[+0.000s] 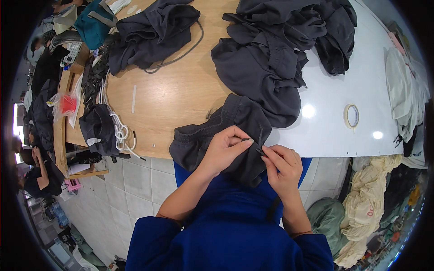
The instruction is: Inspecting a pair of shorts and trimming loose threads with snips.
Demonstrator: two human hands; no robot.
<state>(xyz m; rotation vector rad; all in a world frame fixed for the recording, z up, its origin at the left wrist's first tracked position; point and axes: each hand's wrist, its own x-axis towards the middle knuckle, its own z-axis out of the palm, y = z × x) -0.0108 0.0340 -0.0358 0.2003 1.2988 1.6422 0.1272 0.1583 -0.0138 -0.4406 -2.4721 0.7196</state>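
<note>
A dark grey garment [235, 122] with an elastic waistband hangs over the near edge of the wooden table [176, 95]. My left hand [224, 149] pinches its fabric at the waistband. My right hand [282, 165] grips a thin dark cord end right beside it, at the same spot on the waistband. Both hands are close together, fingers closed on the cloth and cord.
A heap of dark grey garments [275, 49] lies beyond, another pile [151, 29] at the far left. A tape roll [351, 115] sits on the white table part [334, 131]. White cords [120, 131] and a small dark bundle [97, 128] lie at left. Cloth bags stand at lower right.
</note>
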